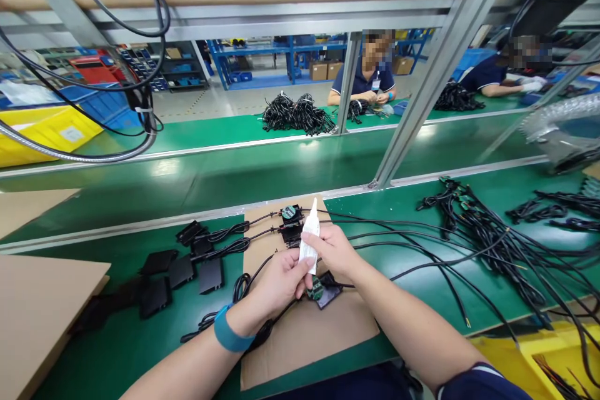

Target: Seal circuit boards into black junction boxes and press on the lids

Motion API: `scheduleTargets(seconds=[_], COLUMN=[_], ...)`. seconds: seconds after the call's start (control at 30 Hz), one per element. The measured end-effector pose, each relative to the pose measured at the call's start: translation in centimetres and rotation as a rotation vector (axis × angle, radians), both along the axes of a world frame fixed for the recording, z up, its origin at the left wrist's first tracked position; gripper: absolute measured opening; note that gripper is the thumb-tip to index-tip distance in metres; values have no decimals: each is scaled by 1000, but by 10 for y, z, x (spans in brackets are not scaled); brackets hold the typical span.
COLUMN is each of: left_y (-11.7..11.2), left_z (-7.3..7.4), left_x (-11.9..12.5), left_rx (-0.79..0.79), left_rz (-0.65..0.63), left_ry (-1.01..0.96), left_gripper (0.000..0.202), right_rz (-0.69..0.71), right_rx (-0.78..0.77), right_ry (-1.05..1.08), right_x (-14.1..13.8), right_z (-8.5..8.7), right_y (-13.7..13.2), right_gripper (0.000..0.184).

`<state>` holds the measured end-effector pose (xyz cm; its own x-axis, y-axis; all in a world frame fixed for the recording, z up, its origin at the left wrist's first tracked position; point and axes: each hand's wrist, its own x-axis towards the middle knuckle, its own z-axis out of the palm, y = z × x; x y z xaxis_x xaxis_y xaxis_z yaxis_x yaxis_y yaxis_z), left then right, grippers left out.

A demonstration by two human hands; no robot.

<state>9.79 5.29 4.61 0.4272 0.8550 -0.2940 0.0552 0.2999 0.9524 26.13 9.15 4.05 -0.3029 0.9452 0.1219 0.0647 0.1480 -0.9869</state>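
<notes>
While both hands meet over a sheet of brown cardboard [300, 331] on the green worktop [140, 337], a worker holds a small white glue tube [309, 235] upright, nozzle pointing away. The right hand [330, 249] is wrapped around the tube's body; the left hand [281, 280], a blue band at its wrist, pinches the tube's lower end with its fingertips.

The tube looks light and soft-walled, likely to give under any squeeze, so a hold around the middle with gentle pressure seems safest; the tapered tip looks like the part to keep clear of.

Just below the tube, on the cardboard, lie one round green circuit board [315, 288] and one open black housing [328, 295], both wired to a black cable. These look light but delicate; the housing edges seem a better hold than the board face. Just beyond the tube, at the cardboard's far edge, sits a second green board [288, 212] above another black housing.

Left of the cardboard lie about seven black covers [180, 269]; the exact count is hard to make out. Right of it, a loose tangle of black cables [492, 244] spreads across the worktop. Beyond the conveyor, two other people sit at work over more cable bundles.
</notes>
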Motion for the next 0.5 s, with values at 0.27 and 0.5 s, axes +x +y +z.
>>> scheduleTargets(seconds=[0.27, 0.5], left_y=[33, 87], left_z=[10, 13], left_x=[-3, -33], left_rx=[-57, 83], left_rz=[-3, -200], left_ry=[-157, -48], left_gripper=[42, 47], right_rz=[-210, -160], right_rx=[704, 816], right_ry=[-484, -444], right_x=[27, 17], right_z=[-1, -18], right_y=[23, 91], right_gripper=[38, 18])
